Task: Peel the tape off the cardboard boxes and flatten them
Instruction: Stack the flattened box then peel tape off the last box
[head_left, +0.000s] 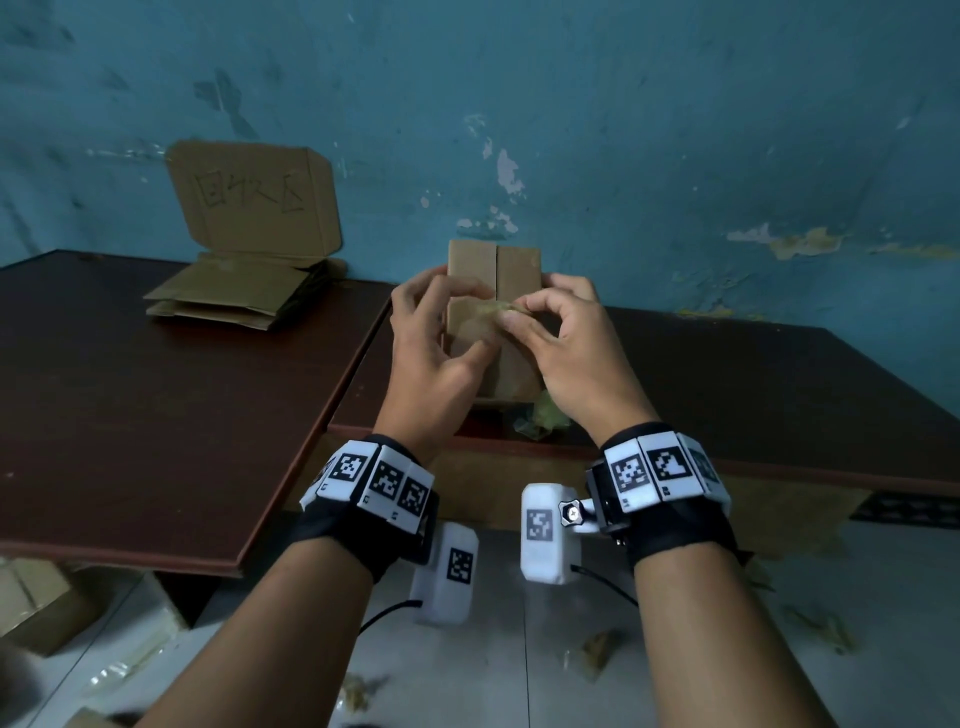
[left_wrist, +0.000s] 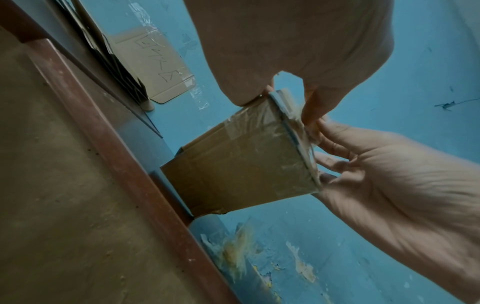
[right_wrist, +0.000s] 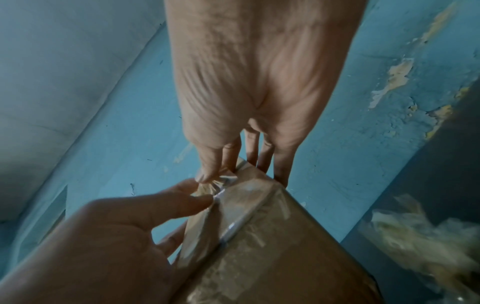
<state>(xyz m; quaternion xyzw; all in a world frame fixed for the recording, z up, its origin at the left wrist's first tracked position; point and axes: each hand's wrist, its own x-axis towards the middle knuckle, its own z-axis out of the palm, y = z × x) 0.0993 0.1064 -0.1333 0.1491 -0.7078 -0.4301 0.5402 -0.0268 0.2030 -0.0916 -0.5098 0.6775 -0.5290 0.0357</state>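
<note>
The cardboard box stands upright on the counter, near its front edge. The left hand holds its left side while the right hand pinches loosened tape in a closed grip. Best to peel slowly along the seam, with the box braced.

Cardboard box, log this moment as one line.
step: peeling | box: upright on table | left hand: steadies box | right hand: pinches tape

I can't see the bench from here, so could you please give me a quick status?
Left hand grips the box. Right hand pinches the tape at its edge. Box still taped, unflattened. Nothing in the way.
</note>
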